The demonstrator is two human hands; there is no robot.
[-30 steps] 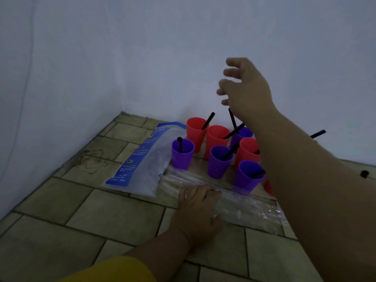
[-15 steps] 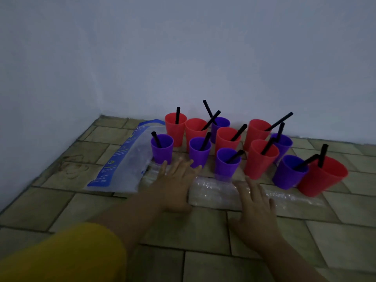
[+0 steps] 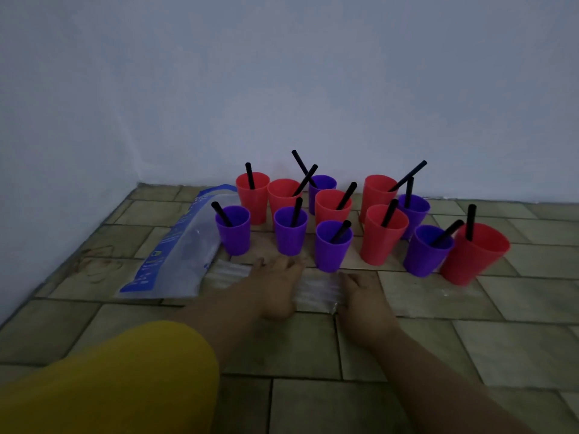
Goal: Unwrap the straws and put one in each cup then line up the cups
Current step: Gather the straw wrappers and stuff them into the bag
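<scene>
Several red and purple cups stand in a loose cluster near the wall, each with a black straw in it, from the purple cup [image 3: 233, 231] at the left to the red cup [image 3: 473, 255] at the right. A black straw [image 3: 409, 176] leans out of a back red cup [image 3: 374, 192]. In front of the cups, clear plastic wrap [image 3: 316, 292] lies on the floor. My left hand [image 3: 277, 288] lies flat on it, fingers toward a purple cup [image 3: 289, 231]. My right hand [image 3: 365, 303] rests on the wrap beside it with its fingers curled into the plastic.
A flat plastic bag with blue print [image 3: 175, 255] lies left of the cups, against the wrap. The tiled floor [image 3: 517, 339] meets white walls just behind the cups and at the left. My yellow sleeve [image 3: 125, 380] fills the lower left.
My right hand came down from above the cups onto the wrap. Both hands have since drawn closer together, the right one's fingers have curled, and the wrap between them has bunched.
</scene>
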